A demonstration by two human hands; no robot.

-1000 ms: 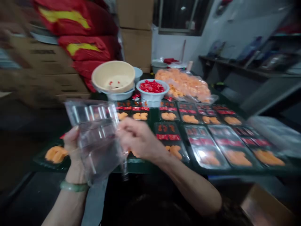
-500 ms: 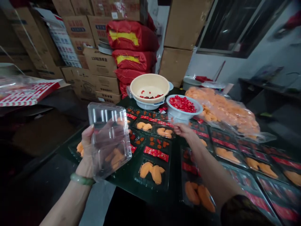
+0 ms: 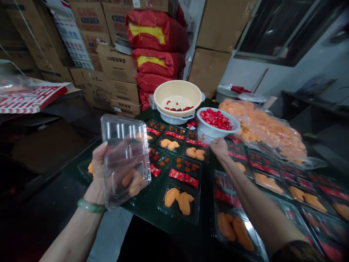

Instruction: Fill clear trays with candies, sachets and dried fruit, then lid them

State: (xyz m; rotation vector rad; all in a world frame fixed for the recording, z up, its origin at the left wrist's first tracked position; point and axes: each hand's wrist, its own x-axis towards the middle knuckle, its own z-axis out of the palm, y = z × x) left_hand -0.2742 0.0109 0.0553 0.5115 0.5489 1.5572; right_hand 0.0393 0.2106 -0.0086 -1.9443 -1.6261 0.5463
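1. Lower left of the frame: the left hand (image 3: 97,170), with a green bangle (image 3: 91,206) on its wrist, is partly closed, its fingers wrapped up behind the edge of a clear plastic tray (image 3: 125,160). It has firm hold of the tray, which stands tilted up just above the table's near edge, left of centre.
2. Right of centre: the right hand (image 3: 219,148) has moved off the clear plastic tray and now sits well apart from it, loosely curled and empty. Its fingers are just below a white bowl (image 3: 211,133) of red sachets; I cannot tell whether they touch it.
3. Centre and lower right: black trays (image 3: 178,214) cover the dark table (image 3: 144,214), most holding orange pieces and red sachets (image 3: 183,178). Some at the lower right have clear covers (image 3: 252,233).
4. Farther back, centre: a cream basin (image 3: 177,86) with a few red bits inside sits on a pale blue bowl (image 3: 171,118). To its right lies a bulging plastic bag of orange pieces (image 3: 261,127).
5. Upper left and top centre: red sacks (image 3: 156,29) lean against stacked cardboard boxes (image 3: 117,63).
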